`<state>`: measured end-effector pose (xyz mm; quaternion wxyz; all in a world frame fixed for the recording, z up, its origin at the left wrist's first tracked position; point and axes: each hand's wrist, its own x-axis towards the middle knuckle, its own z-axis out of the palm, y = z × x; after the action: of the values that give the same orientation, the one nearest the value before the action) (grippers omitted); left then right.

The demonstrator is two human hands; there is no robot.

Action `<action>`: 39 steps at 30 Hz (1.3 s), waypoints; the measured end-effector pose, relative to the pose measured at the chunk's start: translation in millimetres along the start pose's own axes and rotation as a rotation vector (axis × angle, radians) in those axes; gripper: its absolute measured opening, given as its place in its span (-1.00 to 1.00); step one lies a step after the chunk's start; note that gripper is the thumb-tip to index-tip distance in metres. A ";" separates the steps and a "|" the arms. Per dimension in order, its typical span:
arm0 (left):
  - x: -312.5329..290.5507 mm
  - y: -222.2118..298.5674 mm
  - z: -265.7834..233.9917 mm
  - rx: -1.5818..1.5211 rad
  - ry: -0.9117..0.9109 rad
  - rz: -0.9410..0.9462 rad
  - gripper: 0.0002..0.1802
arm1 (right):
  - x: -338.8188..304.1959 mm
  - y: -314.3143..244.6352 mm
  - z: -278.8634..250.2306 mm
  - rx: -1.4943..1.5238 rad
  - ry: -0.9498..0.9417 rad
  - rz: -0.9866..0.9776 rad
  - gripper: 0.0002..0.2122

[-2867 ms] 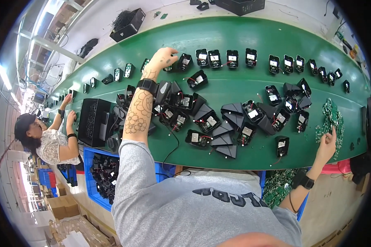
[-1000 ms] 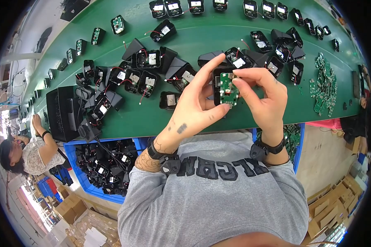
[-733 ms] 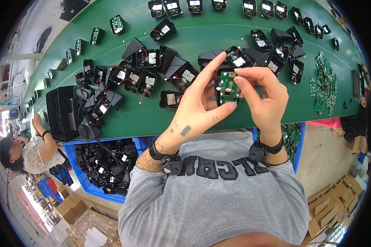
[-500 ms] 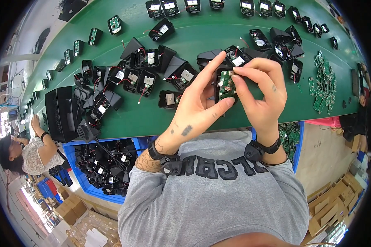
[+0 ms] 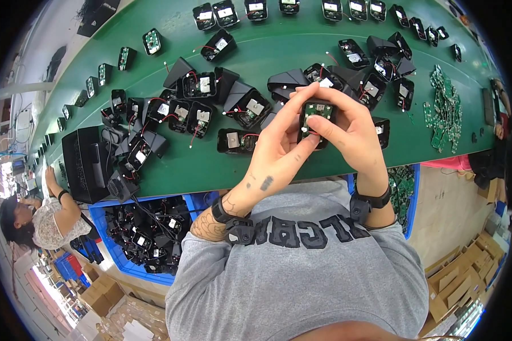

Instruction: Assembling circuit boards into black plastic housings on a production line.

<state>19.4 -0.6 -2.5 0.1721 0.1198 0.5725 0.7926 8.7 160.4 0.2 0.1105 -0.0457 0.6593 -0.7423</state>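
Between my hands is a small black plastic housing [image 5: 304, 109] with a green circuit board [image 5: 322, 118] in its open face. My left hand [image 5: 279, 139] is wrapped round the housing's left side, its thumb at the lower edge of the board. My right hand [image 5: 352, 133] grips the other side, with its thumb pressed on the board's face and its fingers over the far end. Much of the housing is hidden by my fingers. Just beyond my hands lie more open black housings [image 5: 318, 74] with red wires and white or silvery parts inside.
Many black housings [image 5: 202, 116] lie left of my hands, others in a row along the far side. A pile of green boards [image 5: 445, 113] lies at the right. A blue bin [image 5: 116, 250] below holds black housings. A co-worker [image 5: 57, 221] is at far left.
My right hand has gone from pinching at the board's upper edge to wrapping round the housing, thumb now on the board. The left hand still holds the housing.
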 end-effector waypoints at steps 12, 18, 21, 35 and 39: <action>8.0 -0.1 5.1 0.149 0.121 0.130 -0.45 | -3.7 -7.1 -14.6 -0.678 0.268 -0.709 -0.66; 12.6 0.4 2.9 0.341 0.131 0.096 -0.40 | -10.6 -3.8 1.9 -0.898 0.426 -0.838 -0.75; 14.6 1.5 3.5 0.439 0.146 0.133 -0.41 | -9.4 4.2 -1.1 -0.870 0.323 -0.825 -0.80; 11.3 10.7 -12.1 -0.287 -0.161 -0.329 -0.50 | -8.3 -0.7 -0.3 -0.569 0.154 -0.756 -0.94; 9.2 15.6 -11.9 -0.248 -0.035 -0.280 -0.61 | -13.7 -3.5 -5.6 -0.543 0.163 -0.698 -0.98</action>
<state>4.3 -11.7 8.5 0.3042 0.0307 0.4784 0.8232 20.5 169.3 4.0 -0.2148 -0.2343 0.7819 -0.5362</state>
